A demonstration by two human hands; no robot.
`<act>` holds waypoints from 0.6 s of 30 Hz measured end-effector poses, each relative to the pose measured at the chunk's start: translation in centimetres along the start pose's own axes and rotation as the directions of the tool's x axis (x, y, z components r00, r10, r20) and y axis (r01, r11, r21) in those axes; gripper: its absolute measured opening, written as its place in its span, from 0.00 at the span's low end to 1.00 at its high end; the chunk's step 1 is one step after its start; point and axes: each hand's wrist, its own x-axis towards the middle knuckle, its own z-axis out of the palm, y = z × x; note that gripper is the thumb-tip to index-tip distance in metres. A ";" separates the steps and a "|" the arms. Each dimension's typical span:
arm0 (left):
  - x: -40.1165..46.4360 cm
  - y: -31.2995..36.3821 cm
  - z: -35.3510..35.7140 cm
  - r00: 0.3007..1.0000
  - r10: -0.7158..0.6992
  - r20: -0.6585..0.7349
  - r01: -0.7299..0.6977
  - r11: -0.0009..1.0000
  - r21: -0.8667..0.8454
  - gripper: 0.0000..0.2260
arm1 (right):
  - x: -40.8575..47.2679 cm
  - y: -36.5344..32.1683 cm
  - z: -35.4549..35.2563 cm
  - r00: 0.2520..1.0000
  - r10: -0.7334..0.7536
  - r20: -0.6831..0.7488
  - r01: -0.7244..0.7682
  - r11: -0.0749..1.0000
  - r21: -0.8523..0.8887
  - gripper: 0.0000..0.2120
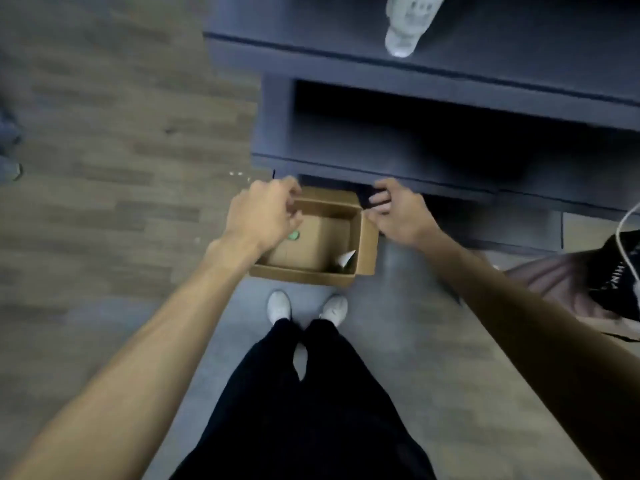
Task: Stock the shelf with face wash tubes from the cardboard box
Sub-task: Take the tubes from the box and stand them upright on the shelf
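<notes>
Small open brown cardboard box (313,237) sits on the floor against the dark shelf unit's (450,140) base, nearly empty. My left hand (263,213) and right hand (394,211) hover loosely curled, holding nothing. Light, floppy walls; I'd take opposite rims.

Brown cardboard box (313,251), dark grey shelf (433,88) (white tube (407,26) on top), wood-grain floor (104,133).

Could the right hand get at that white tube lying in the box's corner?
Probably yes. The cardboard box is open on top, the white tube lies uncovered, and the right hand sits just beside the rim.
</notes>
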 end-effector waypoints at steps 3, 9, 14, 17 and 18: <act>0.9 -2.7 3.7 0.995 -0.067 0.072 0.068 0.998 -0.010 0.13 | 1.6 2.8 3.1 0.999 0.044 0.010 -0.044 0.999 -0.027 0.23; 2.8 -7.4 11.2 0.975 -0.157 0.158 0.168 0.984 -0.058 0.11 | 5.4 8.4 9.2 0.983 0.122 0.139 -0.098 0.981 -0.165 0.22; 4.7 -9.1 16.9 0.950 -0.171 0.260 0.192 0.980 -0.057 0.13 | 7.8 12.1 13.6 0.970 0.064 0.235 0.006 0.958 -0.287 0.23; 5.6 -10.2 20.1 0.949 -0.153 0.275 0.165 0.986 -0.018 0.13 | 8.7 13.8 15.8 0.950 -0.013 0.313 0.145 0.904 -0.402 0.27; 5.9 -10.5 21.0 0.949 -0.152 0.277 0.160 0.987 -0.006 0.13 | 8.9 14.2 16.4 0.940 -0.046 0.338 0.201 0.876 -0.439 0.26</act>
